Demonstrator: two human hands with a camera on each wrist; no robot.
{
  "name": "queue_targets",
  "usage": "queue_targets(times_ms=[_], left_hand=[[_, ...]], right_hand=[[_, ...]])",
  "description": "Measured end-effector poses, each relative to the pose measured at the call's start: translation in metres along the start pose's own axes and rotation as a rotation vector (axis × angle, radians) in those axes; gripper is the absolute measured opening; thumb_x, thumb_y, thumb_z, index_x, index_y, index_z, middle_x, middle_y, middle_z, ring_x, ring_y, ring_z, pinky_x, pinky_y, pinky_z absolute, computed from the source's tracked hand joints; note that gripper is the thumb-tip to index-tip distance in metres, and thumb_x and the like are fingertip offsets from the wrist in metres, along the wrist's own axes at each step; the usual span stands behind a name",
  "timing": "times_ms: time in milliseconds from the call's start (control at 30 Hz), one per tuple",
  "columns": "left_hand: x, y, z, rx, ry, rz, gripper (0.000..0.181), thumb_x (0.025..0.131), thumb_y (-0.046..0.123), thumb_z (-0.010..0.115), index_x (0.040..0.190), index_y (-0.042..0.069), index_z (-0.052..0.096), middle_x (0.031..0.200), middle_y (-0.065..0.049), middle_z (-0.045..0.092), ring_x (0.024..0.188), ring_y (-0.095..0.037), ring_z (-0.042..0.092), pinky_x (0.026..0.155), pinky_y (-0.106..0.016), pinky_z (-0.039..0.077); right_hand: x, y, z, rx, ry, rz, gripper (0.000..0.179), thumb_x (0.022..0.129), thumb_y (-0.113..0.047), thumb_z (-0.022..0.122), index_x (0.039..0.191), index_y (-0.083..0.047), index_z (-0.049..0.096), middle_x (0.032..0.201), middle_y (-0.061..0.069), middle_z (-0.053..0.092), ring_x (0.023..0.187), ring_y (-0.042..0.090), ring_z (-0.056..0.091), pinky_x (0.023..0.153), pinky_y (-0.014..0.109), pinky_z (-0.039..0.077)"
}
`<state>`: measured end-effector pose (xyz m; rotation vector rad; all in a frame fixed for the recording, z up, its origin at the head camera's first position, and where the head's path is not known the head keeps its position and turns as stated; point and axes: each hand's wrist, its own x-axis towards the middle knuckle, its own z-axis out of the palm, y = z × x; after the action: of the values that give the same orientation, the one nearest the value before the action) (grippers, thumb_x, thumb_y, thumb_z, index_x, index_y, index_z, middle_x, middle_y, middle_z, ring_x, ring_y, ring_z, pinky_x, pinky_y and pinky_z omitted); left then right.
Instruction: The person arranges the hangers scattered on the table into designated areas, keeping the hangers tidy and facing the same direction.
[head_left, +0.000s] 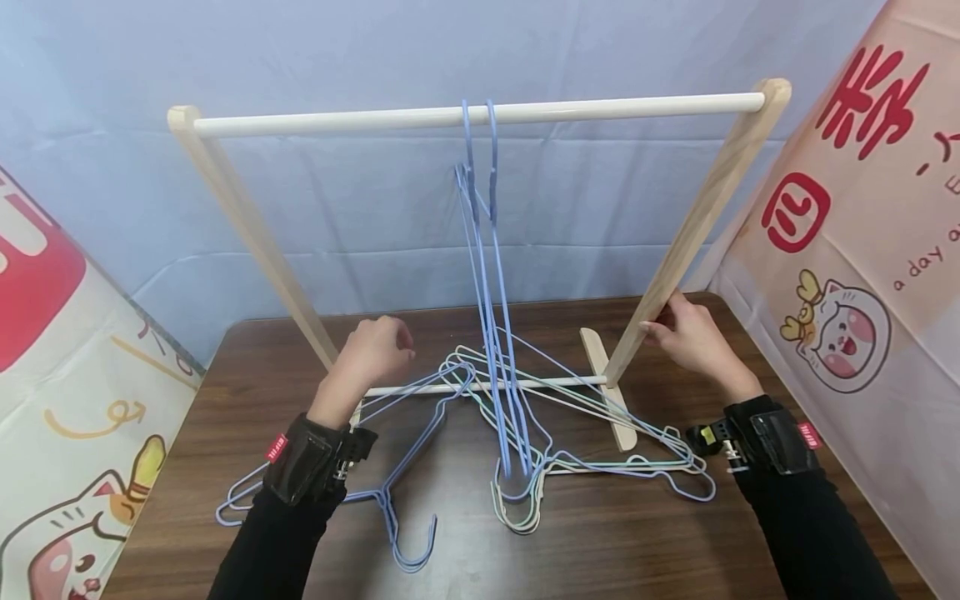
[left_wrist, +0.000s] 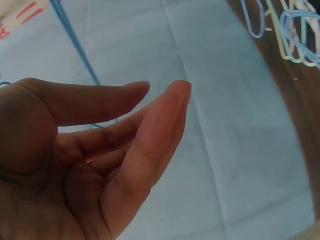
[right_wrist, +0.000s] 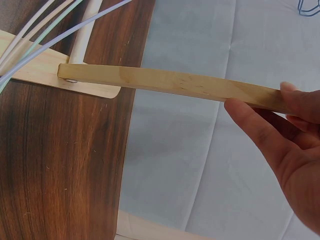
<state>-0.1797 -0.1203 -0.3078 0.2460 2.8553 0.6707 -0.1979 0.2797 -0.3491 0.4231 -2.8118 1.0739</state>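
Observation:
My right hand point(head_left: 693, 337) holds the right wooden post point(head_left: 697, 225) of a tabletop clothes rack low down. In the right wrist view, thumb and fingers of that hand point(right_wrist: 297, 150) lie on opposite sides of the post point(right_wrist: 170, 84). Near the lower left post, my left hand point(head_left: 371, 354) hovers with loosely bent fingers. The left wrist view shows that hand point(left_wrist: 135, 155) holding nothing. Blue hangers point(head_left: 493, 167) hang by their hooks from the middle of the white rail point(head_left: 322, 123).
Blue hangers point(head_left: 384, 497) lie on the brown table point(head_left: 465, 567) at left. A tangle of pale green, white and blue hangers point(head_left: 630, 467) spreads at centre right, partly over the lower bar and the rack's right foot point(head_left: 597, 354). Cloth backdrops point(head_left: 360, 50) stand behind and at both sides.

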Motion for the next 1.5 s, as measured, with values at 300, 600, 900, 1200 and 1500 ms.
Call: queue_targets(times_ms=[300,600,900,1200,1500], left_hand=[[-0.009,-0.032,0.028,-0.029,0.001,-0.02,0.011,0.079,0.008,0.061,0.088,0.002,0.063,0.072,-0.003,0.064,0.063,-0.018,0.059,0.065,-0.037,0.046],[-0.018,-0.064,0.058,-0.012,-0.006,-0.058,0.007,0.074,0.009,0.066,0.079,0.005,0.064,0.094,-0.013,0.065,0.074,-0.026,0.057,0.067,-0.041,0.045],[-0.03,-0.093,0.088,-0.021,-0.034,-0.084,0.012,0.065,0.008,0.071,0.069,0.009,0.059,0.067,0.0,0.059,0.064,-0.021,0.055,0.059,-0.036,0.043],[-0.048,-0.116,0.114,-0.07,-0.09,-0.116,0.022,0.057,0.011,0.08,0.068,0.011,0.061,0.065,0.004,0.059,0.061,-0.015,0.051,0.058,-0.032,0.043],[-0.06,-0.123,0.125,-0.125,-0.107,-0.091,0.021,0.055,0.003,0.079,0.064,0.01,0.061,0.062,0.005,0.059,0.059,-0.013,0.049,0.058,-0.03,0.04]], right_hand=[[0.0,0.0,0.001,-0.003,0.004,-0.006,0.031,0.09,-0.004,0.056,0.113,0.01,0.04,0.088,0.027,0.057,0.08,0.041,0.061,0.059,0.028,0.051],[0.0,0.0,-0.001,-0.005,0.009,0.001,0.03,0.09,-0.003,0.056,0.113,0.009,0.04,0.089,0.027,0.057,0.081,0.04,0.062,0.06,0.029,0.052],[-0.001,-0.001,-0.001,-0.005,0.01,0.002,0.031,0.09,-0.004,0.056,0.113,0.009,0.04,0.089,0.027,0.057,0.081,0.041,0.061,0.059,0.026,0.051],[0.0,-0.002,0.0,0.006,0.014,-0.008,0.031,0.089,-0.002,0.056,0.113,0.01,0.04,0.089,0.029,0.056,0.083,0.043,0.06,0.059,0.027,0.052],[0.0,-0.002,0.001,0.008,0.004,0.006,0.032,0.09,-0.003,0.056,0.113,0.01,0.039,0.09,0.03,0.056,0.084,0.044,0.06,0.06,0.029,0.052]])
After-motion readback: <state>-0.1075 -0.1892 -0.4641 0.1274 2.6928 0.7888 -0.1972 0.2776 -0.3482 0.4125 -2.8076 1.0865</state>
